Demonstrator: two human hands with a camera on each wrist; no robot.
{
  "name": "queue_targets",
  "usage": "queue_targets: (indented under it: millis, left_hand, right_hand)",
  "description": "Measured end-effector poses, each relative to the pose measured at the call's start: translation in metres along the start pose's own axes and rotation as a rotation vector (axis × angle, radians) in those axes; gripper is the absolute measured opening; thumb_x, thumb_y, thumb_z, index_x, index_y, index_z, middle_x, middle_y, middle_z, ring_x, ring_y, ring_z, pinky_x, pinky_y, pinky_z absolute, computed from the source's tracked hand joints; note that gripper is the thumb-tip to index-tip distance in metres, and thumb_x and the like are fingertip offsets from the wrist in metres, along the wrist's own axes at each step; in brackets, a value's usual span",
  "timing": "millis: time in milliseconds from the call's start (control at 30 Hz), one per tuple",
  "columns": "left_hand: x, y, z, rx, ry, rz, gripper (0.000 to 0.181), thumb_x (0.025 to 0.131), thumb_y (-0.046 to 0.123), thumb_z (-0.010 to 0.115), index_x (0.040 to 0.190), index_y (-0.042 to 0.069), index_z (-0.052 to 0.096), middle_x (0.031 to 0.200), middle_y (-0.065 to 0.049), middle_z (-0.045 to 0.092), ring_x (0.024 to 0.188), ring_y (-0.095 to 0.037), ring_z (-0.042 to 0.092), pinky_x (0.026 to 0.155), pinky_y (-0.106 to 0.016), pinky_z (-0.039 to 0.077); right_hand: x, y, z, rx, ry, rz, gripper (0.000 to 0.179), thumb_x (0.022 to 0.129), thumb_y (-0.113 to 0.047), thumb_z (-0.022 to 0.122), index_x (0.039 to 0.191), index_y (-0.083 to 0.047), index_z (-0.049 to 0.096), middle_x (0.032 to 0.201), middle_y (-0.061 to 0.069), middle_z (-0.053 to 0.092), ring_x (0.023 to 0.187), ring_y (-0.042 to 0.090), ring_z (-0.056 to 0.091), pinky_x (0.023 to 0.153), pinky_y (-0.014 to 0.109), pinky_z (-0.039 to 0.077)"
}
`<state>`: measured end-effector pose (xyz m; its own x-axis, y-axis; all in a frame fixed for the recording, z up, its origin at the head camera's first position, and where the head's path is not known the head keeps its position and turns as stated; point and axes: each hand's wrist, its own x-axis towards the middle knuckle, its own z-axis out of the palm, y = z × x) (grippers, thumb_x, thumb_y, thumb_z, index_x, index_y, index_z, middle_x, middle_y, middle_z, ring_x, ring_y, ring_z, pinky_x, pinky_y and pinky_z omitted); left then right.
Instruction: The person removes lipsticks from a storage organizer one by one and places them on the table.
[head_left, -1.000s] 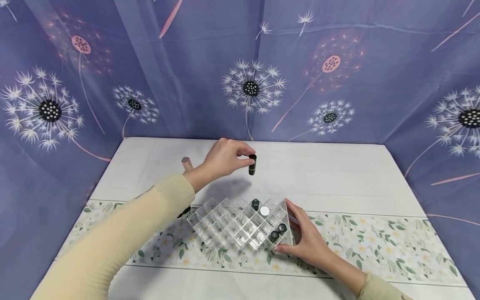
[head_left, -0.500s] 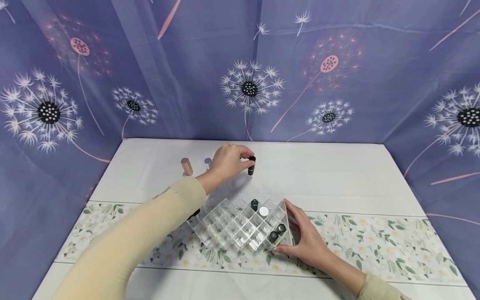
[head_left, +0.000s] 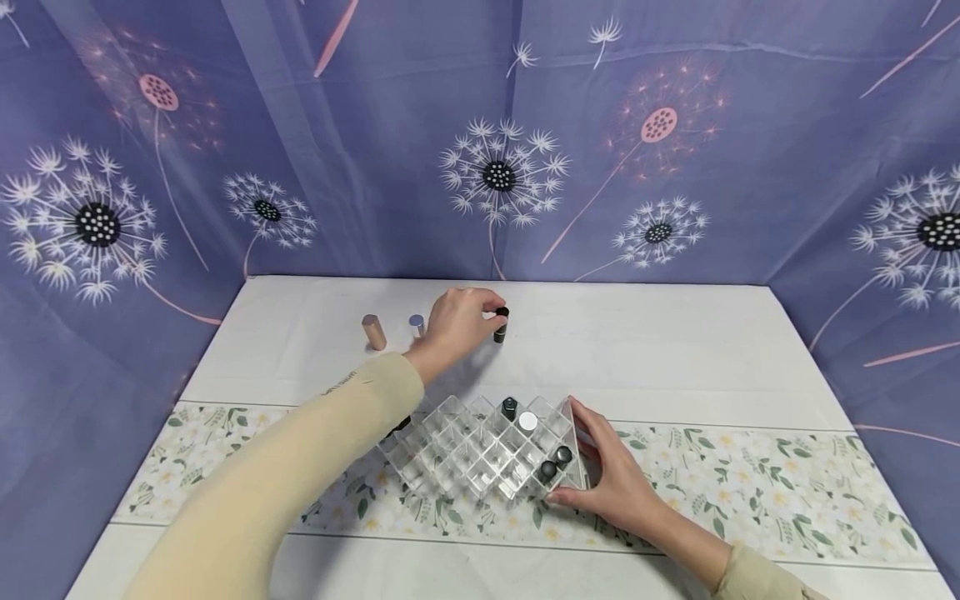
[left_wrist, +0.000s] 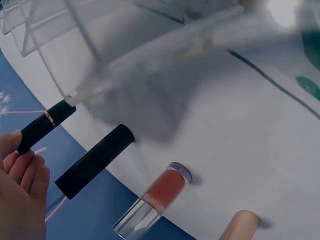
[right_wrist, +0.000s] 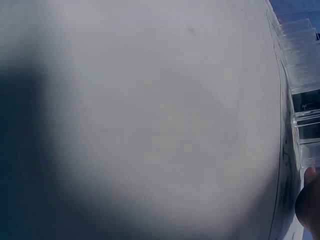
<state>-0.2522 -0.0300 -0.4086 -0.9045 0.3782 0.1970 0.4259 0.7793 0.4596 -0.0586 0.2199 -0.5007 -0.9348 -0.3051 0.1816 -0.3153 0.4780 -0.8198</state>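
Note:
My left hand (head_left: pixel 459 321) pinches the top of a black lipstick tube (head_left: pixel 499 333) between thumb and fingers, upright over the white back part of the table. In the left wrist view this lipstick (left_wrist: pixel 47 125) shows a gold band. A second, plain black tube (left_wrist: pixel 95 161) stands beside it there, hidden from the head view. My right hand (head_left: pixel 615 479) grips the right end of a clear organizer (head_left: pixel 480 454) with diamond-shaped compartments. Its right part holds two black-capped tubes (head_left: pixel 563 454), a dark green cap (head_left: pixel 510 408) and a white round cap (head_left: pixel 528 422).
Left of my left hand stand a rose-gold tube (head_left: pixel 374 332) and a lip gloss with a bluish end (head_left: pixel 417 323); its coral body (left_wrist: pixel 167 187) shows in the left wrist view. A black item (head_left: pixel 401 423) peeks out by the left sleeve. A purple dandelion curtain (head_left: pixel 390 150) hangs behind.
My left forearm has shifted right, uncovering the lip gloss and the rose-gold tube. The black lipstick has shifted slightly left and farther back. My right hand and the organizer stay put.

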Motion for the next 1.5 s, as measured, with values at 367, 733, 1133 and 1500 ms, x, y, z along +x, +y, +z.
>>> queue_targets:
  millis: [367,733,1133,1500]
  left_hand:
    - [-0.001,-0.002,0.003,0.009,-0.049,-0.048,0.025,0.097,0.025,0.082,0.120,0.018,0.082,0.117,0.003,0.081,0.111,-0.019,0.075,0.097,-0.039,0.058]
    - [0.001,0.000,0.000,0.015,-0.080,-0.072,0.025,0.095,0.024,0.083,0.119,0.015,0.083,0.113,0.001,0.082,0.108,-0.020,0.075,0.096,-0.038,0.058]
    - [0.002,0.007,-0.006,0.063,-0.105,-0.088,0.027,0.095,0.026,0.084,0.119,0.013,0.082,0.113,0.000,0.082,0.109,-0.021,0.075,0.096,-0.038,0.059]
    - [0.003,0.011,-0.020,0.094,-0.087,-0.044,0.034,0.091,0.033,0.087,0.120,0.016,0.082,0.118,0.000,0.081,0.113,-0.020,0.075,0.095,-0.039,0.059]
  right_hand:
    - [0.002,0.000,0.000,0.011,0.000,-0.006,0.126,0.069,-0.022,0.103,0.168,-0.002,0.027,0.162,0.018,0.043,0.144,0.045,0.048,0.116,0.021,0.043]
    - [0.001,0.001,0.001,0.020,0.004,-0.008,0.127,0.069,-0.022,0.103,0.169,-0.007,0.027,0.162,0.018,0.043,0.144,0.045,0.048,0.116,0.019,0.042]
    - [0.000,0.000,0.001,0.011,-0.002,0.012,0.125,0.071,-0.025,0.103,0.170,-0.009,0.027,0.163,0.017,0.042,0.145,0.045,0.048,0.116,0.027,0.045]
    - [-0.001,0.001,0.000,0.003,-0.002,0.019,0.126,0.071,-0.026,0.103,0.170,-0.012,0.026,0.163,0.017,0.043,0.145,0.045,0.049,0.116,0.030,0.046]
